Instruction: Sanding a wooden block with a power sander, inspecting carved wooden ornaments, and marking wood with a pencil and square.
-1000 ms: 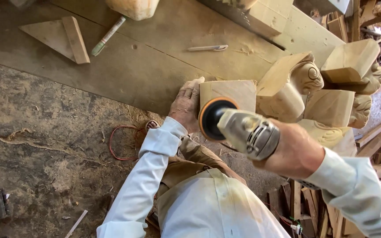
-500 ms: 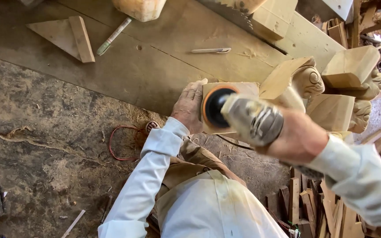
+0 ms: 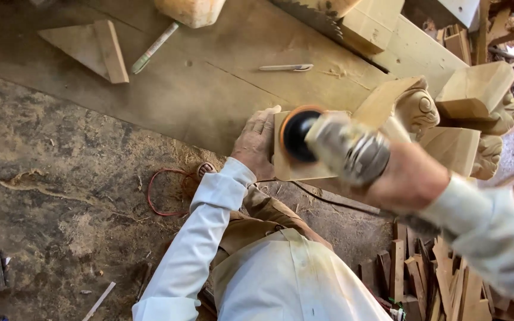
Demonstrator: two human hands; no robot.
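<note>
- Left hand grips the pale squared wooden block by its edge, just off the brown plywood sheet.
- Right hand is wrapped tight around the grey angle grinder, black disc on the block face.

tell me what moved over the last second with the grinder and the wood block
The grey angle grinder with its orange-rimmed black disc slid leftward across the face of the pale square wooden block, carried by the right hand. The left hand stayed clamped on the block's left edge, and the block stayed put.
</note>
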